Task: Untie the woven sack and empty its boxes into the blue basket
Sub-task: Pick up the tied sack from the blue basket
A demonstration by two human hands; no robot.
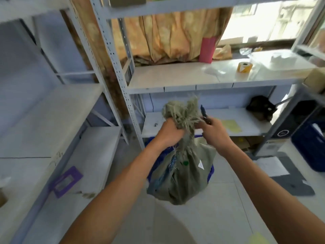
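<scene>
A grey-green woven sack [182,175] hangs full and bulging in the middle of the view, its frayed mouth [184,110] bunched upward. My left hand [168,132] is shut around the gathered neck from the left. My right hand [213,131] is at the neck's right side, pinching it while holding a dark blue tool, perhaps a cutter [204,111]. The blue basket [210,170] stands on the floor right behind and under the sack, mostly hidden by it. The boxes inside the sack are hidden.
White metal shelving stands ahead [193,76] and to the left [44,111]. A tape roll [244,67] and pink cylinder [207,50] are on the upper shelf, a black bag [260,107] on the lower. Another dark blue crate [311,145] sits at right, flat grey card [288,175] on the floor.
</scene>
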